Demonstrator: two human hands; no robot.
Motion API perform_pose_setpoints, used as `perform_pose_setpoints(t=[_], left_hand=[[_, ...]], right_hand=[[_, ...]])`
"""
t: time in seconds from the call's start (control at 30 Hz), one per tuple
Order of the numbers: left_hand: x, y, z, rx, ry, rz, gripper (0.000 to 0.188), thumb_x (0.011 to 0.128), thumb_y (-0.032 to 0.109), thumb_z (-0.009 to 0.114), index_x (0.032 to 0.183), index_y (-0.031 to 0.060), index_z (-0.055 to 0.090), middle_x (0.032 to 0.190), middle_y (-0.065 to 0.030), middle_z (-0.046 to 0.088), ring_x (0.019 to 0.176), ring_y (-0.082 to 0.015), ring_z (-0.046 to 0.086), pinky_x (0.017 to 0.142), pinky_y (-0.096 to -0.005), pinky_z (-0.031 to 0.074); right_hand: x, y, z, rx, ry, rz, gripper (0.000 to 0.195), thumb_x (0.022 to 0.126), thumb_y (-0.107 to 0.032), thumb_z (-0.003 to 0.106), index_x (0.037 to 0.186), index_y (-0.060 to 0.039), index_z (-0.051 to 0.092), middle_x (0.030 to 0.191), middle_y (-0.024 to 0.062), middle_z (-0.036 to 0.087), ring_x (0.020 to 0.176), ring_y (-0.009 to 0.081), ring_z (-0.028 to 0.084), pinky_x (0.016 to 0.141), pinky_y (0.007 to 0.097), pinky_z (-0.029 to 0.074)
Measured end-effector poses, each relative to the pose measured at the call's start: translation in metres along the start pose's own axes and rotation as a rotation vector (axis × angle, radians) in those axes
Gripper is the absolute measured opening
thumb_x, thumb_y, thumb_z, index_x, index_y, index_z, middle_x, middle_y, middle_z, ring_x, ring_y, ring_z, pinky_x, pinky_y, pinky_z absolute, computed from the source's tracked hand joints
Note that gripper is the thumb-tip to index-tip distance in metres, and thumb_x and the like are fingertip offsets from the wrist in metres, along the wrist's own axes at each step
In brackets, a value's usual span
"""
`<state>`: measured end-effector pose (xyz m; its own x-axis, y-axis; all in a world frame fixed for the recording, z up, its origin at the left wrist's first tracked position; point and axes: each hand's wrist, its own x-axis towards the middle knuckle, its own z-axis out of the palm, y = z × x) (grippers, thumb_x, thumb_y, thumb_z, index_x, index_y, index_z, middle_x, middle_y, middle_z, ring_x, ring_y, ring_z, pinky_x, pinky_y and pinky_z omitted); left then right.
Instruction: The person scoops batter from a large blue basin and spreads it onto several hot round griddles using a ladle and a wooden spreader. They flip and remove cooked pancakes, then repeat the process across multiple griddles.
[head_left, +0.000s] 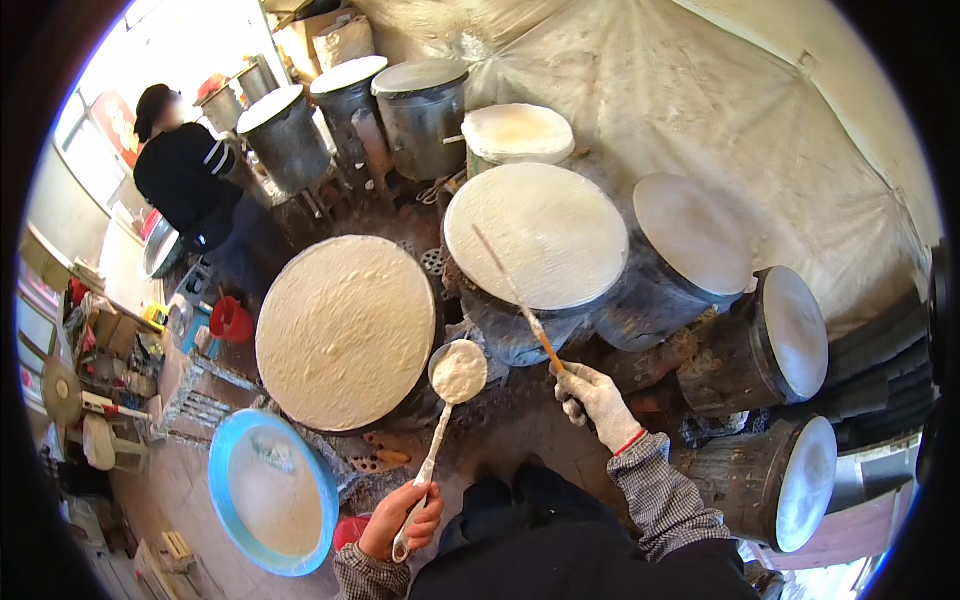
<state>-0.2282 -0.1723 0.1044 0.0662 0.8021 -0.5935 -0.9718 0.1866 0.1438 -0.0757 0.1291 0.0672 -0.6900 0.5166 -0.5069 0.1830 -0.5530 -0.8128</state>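
Note:
My left hand is bare and grips the handle of a ladle, whose bowl holds pale batter. The bowl is at the right edge of a round griddle covered with pale, bumpy batter. In a white knit glove with a red cuff edge, my right hand holds a long thin stick. The stick's far end reaches over a second round griddle, also coated with a pale layer. A blue basin at the lower left holds whitish liquid with something partly sunk in it.
More drum stoves with round tops curve around, among them a grey one and another at right. A co-worker in dark clothes stands at upper left. Near the co-worker are a red bucket and a cluttered shelf. Plastic sheeting covers the wall.

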Motion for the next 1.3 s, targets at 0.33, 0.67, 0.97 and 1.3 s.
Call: perform_pose_setpoints(t=[0.33,0.67,0.97,1.3], left_hand=[[0.092,0.017,0.100,0.289,-0.022,-0.059,0.021,0.099,0.026,0.037,0.097,0.0068,0.045,0.063,-0.0025,0.036,0.042,-0.0088,0.033,0.035,-0.0235,0.031],[0.360,0.013,0.316,0.748,-0.164,-0.061,0.025,0.099,0.029,0.039,0.092,0.0062,0.047,0.062,0.0014,0.039,0.040,-0.0051,0.036,0.031,-0.0186,0.031],[0.537,-0.043,0.413,1.160,-0.044,0.126,0.029,0.095,0.037,0.043,0.081,0.0120,0.041,0.056,0.0015,0.038,0.040,-0.0083,0.035,0.035,-0.0248,0.030],[0.602,-0.032,0.361,1.462,0.154,0.520,0.030,0.089,0.033,0.053,0.090,0.0034,0.044,0.063,-0.0074,0.050,0.048,-0.0185,0.049,0.044,-0.0350,0.040]], right_hand=[[-0.020,-0.015,-0.100,-0.116,0.184,-0.213,0.034,0.088,-0.025,0.063,0.110,-0.0010,0.055,0.077,0.0003,0.055,0.057,0.0056,0.050,0.048,0.0207,0.039],[-0.049,-0.081,-0.311,-0.543,0.757,-0.543,0.046,0.086,-0.028,0.062,0.123,-0.0017,0.054,0.119,0.0179,0.059,0.113,0.0284,0.055,0.097,0.0327,0.041],[-0.028,-0.135,-0.396,-0.994,0.984,-0.219,0.041,0.088,-0.031,0.053,0.128,-0.0259,0.050,0.098,0.0143,0.060,0.088,0.0357,0.062,0.075,0.0448,0.050],[-0.007,-0.125,-0.401,-0.888,0.956,-0.052,0.039,0.087,-0.033,0.053,0.124,-0.0219,0.055,0.101,0.0145,0.063,0.095,0.0337,0.060,0.083,0.0413,0.048]])
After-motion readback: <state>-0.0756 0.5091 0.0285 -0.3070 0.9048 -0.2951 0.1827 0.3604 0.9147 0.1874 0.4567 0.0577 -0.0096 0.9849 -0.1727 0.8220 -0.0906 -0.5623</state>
